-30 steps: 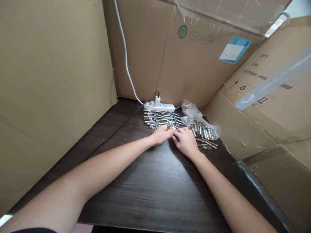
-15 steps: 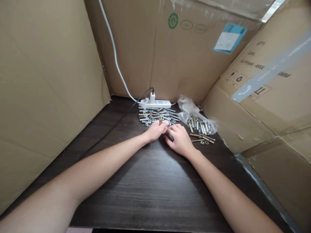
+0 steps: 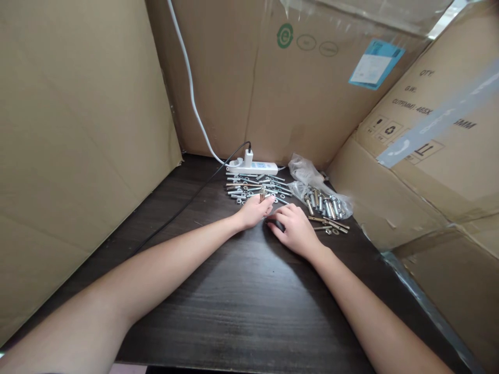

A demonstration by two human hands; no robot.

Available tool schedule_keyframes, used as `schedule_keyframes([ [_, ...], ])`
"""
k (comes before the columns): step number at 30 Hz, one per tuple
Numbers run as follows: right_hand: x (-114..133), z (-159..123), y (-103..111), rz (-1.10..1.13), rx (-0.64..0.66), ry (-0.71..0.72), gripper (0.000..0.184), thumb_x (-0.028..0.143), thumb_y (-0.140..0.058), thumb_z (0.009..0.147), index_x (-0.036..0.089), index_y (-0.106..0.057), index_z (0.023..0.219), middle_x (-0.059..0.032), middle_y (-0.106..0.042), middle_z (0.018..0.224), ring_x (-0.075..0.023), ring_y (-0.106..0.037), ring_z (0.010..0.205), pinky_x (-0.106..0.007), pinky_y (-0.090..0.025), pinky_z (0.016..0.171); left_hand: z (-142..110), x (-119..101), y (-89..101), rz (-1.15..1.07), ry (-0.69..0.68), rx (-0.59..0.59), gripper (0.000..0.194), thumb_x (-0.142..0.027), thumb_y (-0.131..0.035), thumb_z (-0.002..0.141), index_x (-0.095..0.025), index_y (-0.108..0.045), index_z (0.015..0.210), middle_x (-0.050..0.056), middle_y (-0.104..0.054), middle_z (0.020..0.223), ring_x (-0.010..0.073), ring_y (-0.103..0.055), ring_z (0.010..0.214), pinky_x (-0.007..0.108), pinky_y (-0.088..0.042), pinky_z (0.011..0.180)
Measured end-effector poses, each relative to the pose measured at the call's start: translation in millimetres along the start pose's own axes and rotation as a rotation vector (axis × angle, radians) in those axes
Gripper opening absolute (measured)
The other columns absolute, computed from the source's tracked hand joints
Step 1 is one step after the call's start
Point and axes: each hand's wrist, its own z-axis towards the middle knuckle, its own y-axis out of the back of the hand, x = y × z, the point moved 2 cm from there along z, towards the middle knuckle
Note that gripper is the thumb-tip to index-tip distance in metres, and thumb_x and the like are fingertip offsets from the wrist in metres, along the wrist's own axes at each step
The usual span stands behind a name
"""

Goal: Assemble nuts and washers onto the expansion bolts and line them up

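My left hand (image 3: 255, 211) is closed around an expansion bolt (image 3: 262, 194), whose brassy upper end stands up out of the fist. Just to its right is my right hand (image 3: 297, 228), low over the dark tabletop, its fingers curled inward. Something dark shows beneath those fingers, but I cannot make out what it is. Beyond both hands lie loose bolts (image 3: 244, 185) in rows, with washers and nuts among them. A clear plastic bag (image 3: 306, 169) with several sleeved expansion bolts (image 3: 329, 205) lies to the right. Nearer my right hand are loose brassy anchor parts (image 3: 335, 224).
A white power strip (image 3: 253, 167) with a plugged-in charger (image 3: 248, 157) sits behind the bolts. Its white cable (image 3: 191, 85) climbs the back carton. A black cable (image 3: 187, 200) crosses the table (image 3: 234, 306) on the left. Large cartons (image 3: 78, 130) wall in three sides.
The view has shifted slightly. My right hand has moved a little to the right, away from my left hand. My left hand still grips the expansion bolt.
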Motion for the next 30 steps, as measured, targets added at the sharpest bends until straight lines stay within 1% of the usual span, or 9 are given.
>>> schedule_keyframes([
  [4,0,-1,-1,-0.004,0.022,0.001,0.016,0.028,-0.056,0.088,0.021,-0.068,0.095,-0.0063,-0.066,0.092,-0.023,-0.051,0.092,-0.038,-0.039,0.082,0,0,-0.3,0.011,0.007,0.006,0.046,-0.045,-0.035,0.086,-0.019,-0.03,0.049,-0.006,-0.028,0.043,0.0076,-0.027,0.045,0.025,-0.028,0.052],
  [9,5,1,-5,-0.013,0.019,0.026,0.024,0.028,-0.055,0.087,0.019,-0.065,0.108,-0.0082,-0.065,0.098,-0.0238,-0.051,0.094,-0.038,-0.04,0.083,1,1,-1.2,-0.008,0.004,0.0,0.047,-0.047,-0.037,0.085,-0.019,-0.03,0.047,-0.006,-0.028,0.043,0.0073,-0.027,0.044,0.025,-0.028,0.051],
  [15,6,3,-9,-0.018,0.018,0.032,0.017,0.025,-0.053,0.09,0.019,-0.068,0.094,-0.0073,-0.067,0.092,-0.0221,-0.052,0.091,-0.036,-0.04,0.082,0,-1,-1.4,-0.001,0.014,0.008,0.049,-0.05,-0.037,0.084,-0.019,-0.03,0.046,-0.006,-0.027,0.042,0.0072,-0.026,0.043,0.025,-0.028,0.049],
  [19,1,2,-4,-0.012,-0.011,0.024,0.017,0.024,-0.053,0.089,0.018,-0.069,0.087,-0.0067,-0.067,0.087,-0.0216,-0.054,0.089,-0.036,-0.041,0.08,0,0,-1.0,0.031,-0.007,0.013,0.049,-0.049,-0.035,0.086,-0.019,-0.029,0.047,-0.005,-0.027,0.042,0.0076,-0.026,0.043,0.025,-0.029,0.05],
  [22,-7,-2,4,0.036,-0.108,-0.021,0.017,0.022,-0.053,0.088,0.018,-0.07,0.087,-0.0063,-0.068,0.088,-0.0208,-0.056,0.085,-0.035,-0.042,0.077,-1,2,-1.2,0.125,-0.005,0.03,0.049,-0.048,-0.033,0.087,-0.019,-0.03,0.048,-0.004,-0.029,0.044,0.0084,-0.028,0.045,0.024,-0.03,0.053],
  [24,-14,-6,12,0.12,-0.235,-0.064,0.018,0.023,-0.053,0.088,0.019,-0.07,0.09,-0.0059,-0.068,0.086,-0.0199,-0.057,0.082,-0.035,-0.044,0.076,-3,2,-2.2,0.289,0.009,0.067,0.05,-0.049,-0.035,0.087,-0.018,-0.031,0.048,-0.004,-0.03,0.045,0.0091,-0.028,0.046,0.025,-0.028,0.052],
  [27,-19,-12,24,0.255,-0.42,-0.129,0.02,0.026,-0.054,0.088,0.021,-0.071,0.097,-0.0056,-0.067,0.085,-0.019,-0.059,0.08,-0.036,-0.047,0.076,-7,-1,-5.5,0.61,0.018,0.166,0.052,-0.049,-0.047,0.084,-0.018,-0.034,0.045,-0.004,-0.029,0.043,0.01,-0.026,0.044,0.026,-0.023,0.051],
  [28,-18,-14,27,0.28,-0.458,-0.141,0.021,0.026,-0.054,0.088,0.022,-0.071,0.099,-0.0057,-0.067,0.086,-0.0191,-0.06,0.08,-0.036,-0.048,0.076,-8,-1,-6.5,0.69,0.018,0.191,0.052,-0.049,-0.05,0.083,-0.018,-0.034,0.044,-0.003,-0.03,0.043,0.0104,-0.027,0.043,0.027,-0.023,0.051],
  [30,-14,-15,31,0.297,-0.485,-0.136,0.022,0.026,-0.055,0.087,0.023,-0.071,0.102,-0.0057,-0.067,0.086,-0.0193,-0.06,0.08,-0.037,-0.049,0.075,-9,-3,-8.0,0.782,0.017,0.22,0.053,-0.048,-0.049,0.084,-0.018,-0.037,0.042,-0.002,-0.032,0.042,0.0123,-0.034,0.044,0.027,-0.024,0.053],
])
